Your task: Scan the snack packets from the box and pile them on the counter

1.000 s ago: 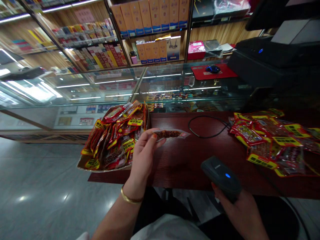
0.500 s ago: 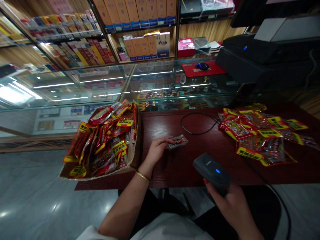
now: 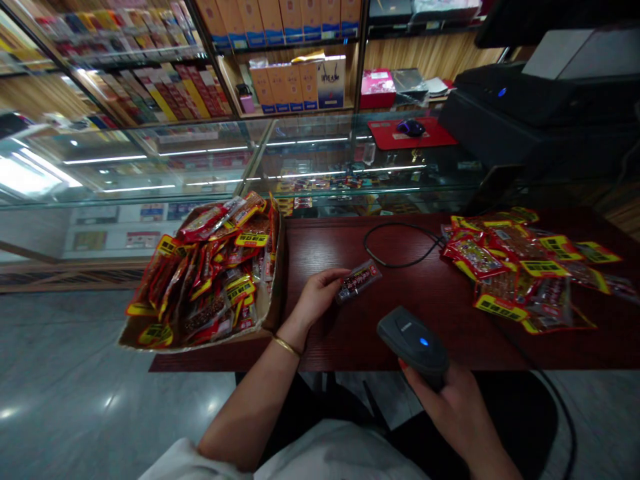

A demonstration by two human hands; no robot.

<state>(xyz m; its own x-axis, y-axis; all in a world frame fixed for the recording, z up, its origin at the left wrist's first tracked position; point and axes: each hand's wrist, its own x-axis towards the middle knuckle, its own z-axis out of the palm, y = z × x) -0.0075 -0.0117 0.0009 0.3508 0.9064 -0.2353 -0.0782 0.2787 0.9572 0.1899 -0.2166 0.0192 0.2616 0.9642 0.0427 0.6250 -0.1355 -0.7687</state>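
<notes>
Between the thumb and fingers of my left hand (image 3: 323,293) is the left end of a small clear snack packet (image 3: 361,281) with dark contents and a red label. It is held just over the dark red table. My right hand (image 3: 453,400) is wrapped round the handle of a dark grey barcode scanner (image 3: 413,343); a blue light glows on its top and its head points up and left towards the packet. Left of my left hand stands an open cardboard box (image 3: 273,310) heaped with red and yellow snack packets (image 3: 213,267).
More red and yellow snack packets (image 3: 525,270) lie piled on the table's right side. A black cable (image 3: 373,257) loops across the tabletop (image 3: 320,240). Behind runs a glass display counter (image 3: 200,160) bearing a mouse (image 3: 411,127) on a red mat, with black checkout equipment (image 3: 540,113) to its right.
My left hand has turned the packet so that it slants up to the right and shows its face more. The scanner in my right hand has shifted slightly left, nearer the packet.
</notes>
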